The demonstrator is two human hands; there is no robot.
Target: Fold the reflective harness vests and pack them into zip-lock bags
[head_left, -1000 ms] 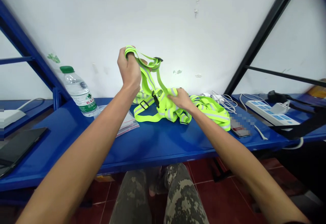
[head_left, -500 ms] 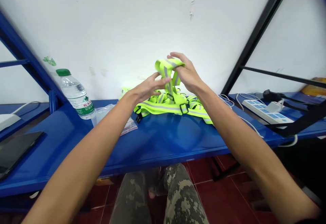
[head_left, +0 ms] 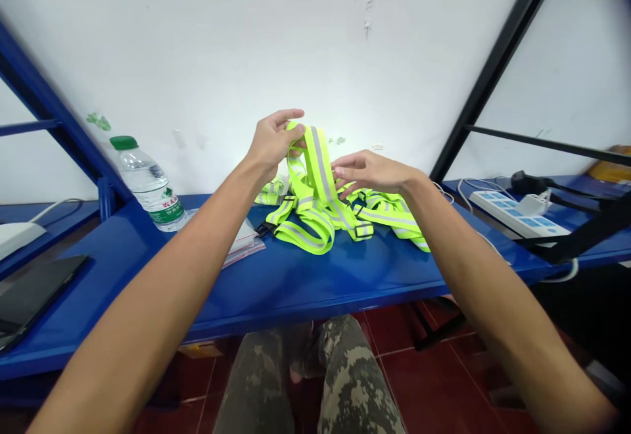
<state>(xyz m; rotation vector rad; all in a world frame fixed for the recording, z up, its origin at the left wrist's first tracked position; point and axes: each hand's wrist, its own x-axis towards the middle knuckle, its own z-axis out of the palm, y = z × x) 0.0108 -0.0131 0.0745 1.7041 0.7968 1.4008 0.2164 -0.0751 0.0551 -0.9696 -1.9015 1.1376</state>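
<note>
The left hand [head_left: 271, 144] grips the top of a lime reflective safety harness [head_left: 319, 171], its long strap falling nearly straight down to a tangled heap on the blue metal shelf [head_left: 315, 283]. The open right hand [head_left: 369, 172] rests fingertips just beside the strap.

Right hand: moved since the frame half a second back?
Yes. The right hand has dropped lower and shifted toward the power strip, which holds its place in the head view.
</note>
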